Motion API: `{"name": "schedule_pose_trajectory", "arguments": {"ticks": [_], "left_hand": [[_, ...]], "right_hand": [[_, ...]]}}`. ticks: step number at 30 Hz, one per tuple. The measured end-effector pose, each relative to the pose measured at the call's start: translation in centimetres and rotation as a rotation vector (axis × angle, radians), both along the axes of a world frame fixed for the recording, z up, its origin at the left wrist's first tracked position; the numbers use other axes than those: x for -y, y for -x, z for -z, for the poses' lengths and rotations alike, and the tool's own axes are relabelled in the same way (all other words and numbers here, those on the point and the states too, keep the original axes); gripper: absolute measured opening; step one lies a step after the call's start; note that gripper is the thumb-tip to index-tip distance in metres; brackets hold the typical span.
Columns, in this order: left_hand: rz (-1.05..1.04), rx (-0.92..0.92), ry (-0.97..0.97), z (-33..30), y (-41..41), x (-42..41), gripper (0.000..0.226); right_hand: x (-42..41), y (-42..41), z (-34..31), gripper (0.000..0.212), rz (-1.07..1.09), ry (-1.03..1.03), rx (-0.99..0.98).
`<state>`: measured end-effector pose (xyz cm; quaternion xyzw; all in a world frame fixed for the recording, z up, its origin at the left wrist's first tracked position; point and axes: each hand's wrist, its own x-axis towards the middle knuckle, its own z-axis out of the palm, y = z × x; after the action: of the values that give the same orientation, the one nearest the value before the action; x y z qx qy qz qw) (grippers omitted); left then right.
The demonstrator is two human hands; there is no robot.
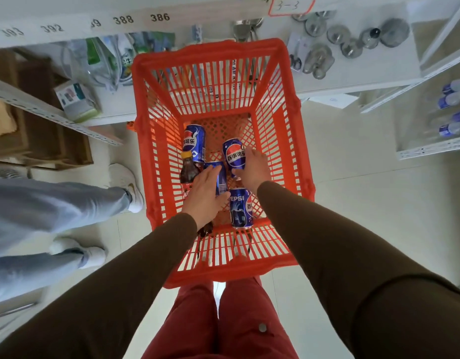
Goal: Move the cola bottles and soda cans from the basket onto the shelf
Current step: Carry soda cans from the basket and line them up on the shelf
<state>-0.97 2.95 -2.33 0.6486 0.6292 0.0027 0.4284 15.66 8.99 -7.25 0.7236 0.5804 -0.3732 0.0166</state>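
Note:
An orange plastic basket [280, 81] stands on the floor below me, against a white shelf [353, 81]. Inside lie several blue Pepsi cans and a cola bottle [188, 168] with a yellow cap. My left hand [205, 195] lies over the middle can [222, 177], fingers wrapped on it. My right hand [253, 168] grips the right can [234, 154] from its right side. Another can [194, 142] lies at the far left, and one more can [240, 208] lies near the basket's front. A second dark bottle is mostly hidden under my left wrist.
The shelf holds metal lids [348, 37] on the right and packaged goods [104, 60] on the left. Water bottles [454, 110] sit on a lower right rack. Another person's legs in grey trousers [55, 203] stand at my left. Cardboard boxes [37, 112] fill the left shelf.

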Motion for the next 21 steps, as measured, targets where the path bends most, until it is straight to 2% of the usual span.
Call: {"name": "schedule_pose_trajectory", "arguments": {"ticks": [3, 7, 11, 15, 18, 21], "left_hand": [[-0.018, 0.013, -0.001, 0.3, 0.5, -0.7, 0.075], [-0.029, 0.022, -0.005, 0.4, 0.6, -1.0, 0.075], [-0.011, 0.030, 0.002, 0.4, 0.4, -0.6, 0.074], [0.026, 0.008, -0.001, 0.1, 0.2, -0.3, 0.072], [0.045, 0.001, 0.003, -0.3, -0.5, 0.3, 0.068], [0.085, 0.007, 0.053, -0.4, -1.3, 1.2, 0.065]], "right_hand": [[-0.8, 0.1, 1.2, 0.085, 0.063, 0.082, -0.038], [-1.3, 1.5, 2.0, 0.068, 0.267, 0.134, -0.149], [-1.8, 1.9, 2.6, 0.080, 0.437, 0.176, -0.249], [-2.0, 1.6, 1.6, 0.066, 0.528, 0.221, -0.342], [-1.2, 0.9, -0.2, 0.050, 0.616, 0.204, -0.490], [0.0, 0.2, -3.5, 0.051, 0.659, 0.166, -0.648]]}}
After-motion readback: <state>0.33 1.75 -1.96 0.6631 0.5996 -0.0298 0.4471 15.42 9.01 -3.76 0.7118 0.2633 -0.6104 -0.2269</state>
